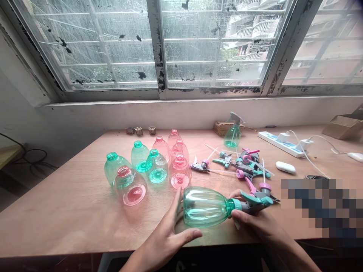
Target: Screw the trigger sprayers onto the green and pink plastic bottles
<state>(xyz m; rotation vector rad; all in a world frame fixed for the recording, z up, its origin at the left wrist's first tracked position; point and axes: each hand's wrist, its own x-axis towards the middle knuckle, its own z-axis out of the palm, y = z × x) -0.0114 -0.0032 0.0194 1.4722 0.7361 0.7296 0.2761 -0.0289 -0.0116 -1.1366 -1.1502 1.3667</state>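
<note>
While the green bottle (205, 208) lies on its side between the 2 hands, its long axis runs left to right, with the base toward the left hand (169, 233) and the neck toward the right hand (259, 223). It is at the near edge of the table (70, 215); whether it rests on the wood or is held just above it, I cannot tell.

The right hand is closed around the spray head (253, 207) where its teal collar meets the neck, thumb on the near side, fingers curled round the far side and mostly hidden. That forearm comes in from the near right.

The left hand is the nearer to the base. It is spread wide, thumb pointing right below the bottle, fingers reaching far past the base's left end. It grips nothing; whether a fingertip touches the plastic is unclear.

Far left of the hands stand 3 green bottles (157, 168) and 5 pink bottles (180, 174), all upright and without heads. Loose spray heads (246, 170) lie heaped on the far side of the right hand, and beyond them 1 assembled sprayer (232, 136) stands upright near the wall.
</note>
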